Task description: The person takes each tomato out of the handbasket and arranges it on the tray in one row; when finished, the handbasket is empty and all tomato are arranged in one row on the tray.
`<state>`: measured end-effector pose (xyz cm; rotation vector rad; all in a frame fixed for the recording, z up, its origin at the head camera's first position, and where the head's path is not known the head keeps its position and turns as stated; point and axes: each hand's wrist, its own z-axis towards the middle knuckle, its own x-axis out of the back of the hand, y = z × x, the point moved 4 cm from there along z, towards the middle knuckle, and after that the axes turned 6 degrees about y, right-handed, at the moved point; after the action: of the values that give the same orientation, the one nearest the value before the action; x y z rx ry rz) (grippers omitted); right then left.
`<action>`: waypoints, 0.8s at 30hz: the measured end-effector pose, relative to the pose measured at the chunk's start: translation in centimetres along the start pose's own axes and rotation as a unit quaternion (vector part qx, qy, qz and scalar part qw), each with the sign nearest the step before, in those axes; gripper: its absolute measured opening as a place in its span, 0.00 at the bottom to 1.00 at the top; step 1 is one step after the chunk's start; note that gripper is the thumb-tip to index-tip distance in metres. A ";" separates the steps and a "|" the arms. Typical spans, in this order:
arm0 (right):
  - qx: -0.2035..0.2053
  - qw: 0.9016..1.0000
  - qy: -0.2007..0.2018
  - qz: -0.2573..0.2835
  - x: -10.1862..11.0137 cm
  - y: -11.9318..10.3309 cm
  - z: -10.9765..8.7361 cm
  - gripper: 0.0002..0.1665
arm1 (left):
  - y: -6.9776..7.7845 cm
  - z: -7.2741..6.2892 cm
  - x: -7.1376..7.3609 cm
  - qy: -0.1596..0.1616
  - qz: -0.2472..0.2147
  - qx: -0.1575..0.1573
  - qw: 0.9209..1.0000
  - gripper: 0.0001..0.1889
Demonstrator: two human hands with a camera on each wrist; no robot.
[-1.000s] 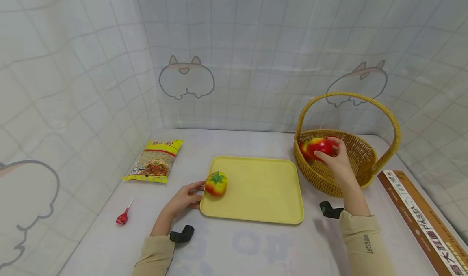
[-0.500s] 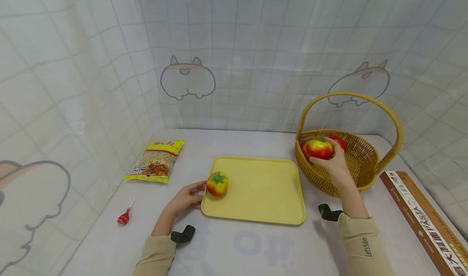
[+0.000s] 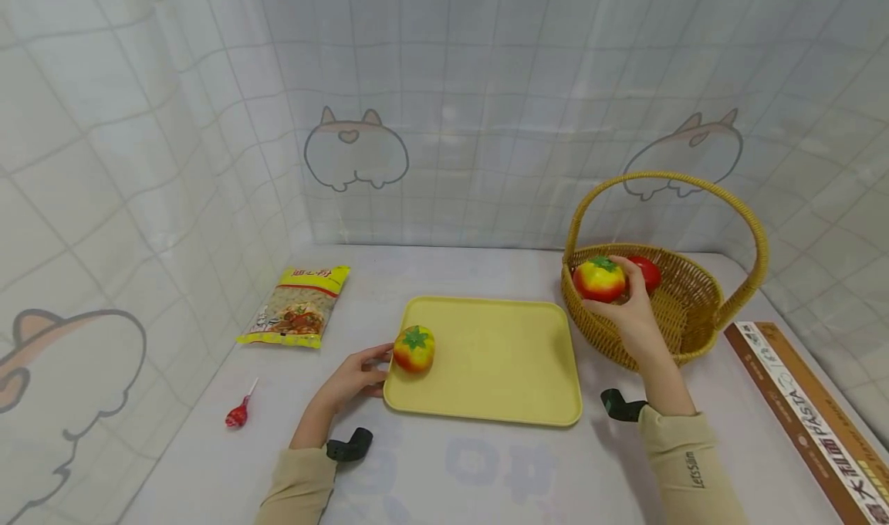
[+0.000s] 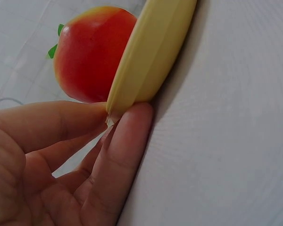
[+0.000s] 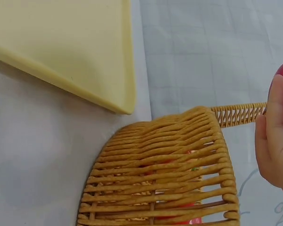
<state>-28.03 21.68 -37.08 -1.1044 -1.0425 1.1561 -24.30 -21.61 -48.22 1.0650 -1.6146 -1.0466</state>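
My right hand (image 3: 628,309) grips a glossy red-and-yellow tomato-shaped fruit (image 3: 600,279) with a green leafy top, over the left part of the wicker basket (image 3: 604,336). At the right wrist view's edge, fingers (image 5: 276,108) lie against its red side. A red fruit (image 3: 647,274) sits in the basket behind my fingertips. My left hand (image 3: 354,374) pinches the left rim of the yellow tray (image 3: 493,363); the thumb and a finger hold this edge in the left wrist view. Near that rim, a second tomato-shaped fruit (image 3: 414,349) rests on the tray, leafy top up.
A yellow bag of dry food (image 3: 295,309) lies at the back left, with a red lollipop (image 3: 238,414) nearer me. Along the right side lies a long brown pasta box (image 3: 812,425). The basket's tall handle (image 3: 753,239) arches over it.
My right hand has moved slightly left with the tomato-shaped fruit, whose leafy top has turned into view. The red fruit behind it shows more. My left hand stays at the tray's rim.
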 end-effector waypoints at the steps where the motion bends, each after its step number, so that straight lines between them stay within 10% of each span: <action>1: 0.001 1.000 0.000 0.000 -0.1 0.0 0.0 0.48 | 0.0 0.0 0.0 0.000 0.000 0.000 1.000 0.31; 11: -0.008 0.999 -0.005 0.040 -0.9 0.0 -0.1 0.35 | -0.1 0.2 0.1 0.004 0.004 0.006 1.000 0.31; 24: 0.003 0.999 -0.044 -0.002 -2.8 -0.4 -0.6 0.48 | -0.2 0.2 0.1 0.007 0.008 0.009 1.000 0.31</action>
<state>-27.66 18.77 -36.92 -1.0546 -1.1075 1.2123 -24.43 -21.72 -48.43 1.0677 -1.6214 -1.0151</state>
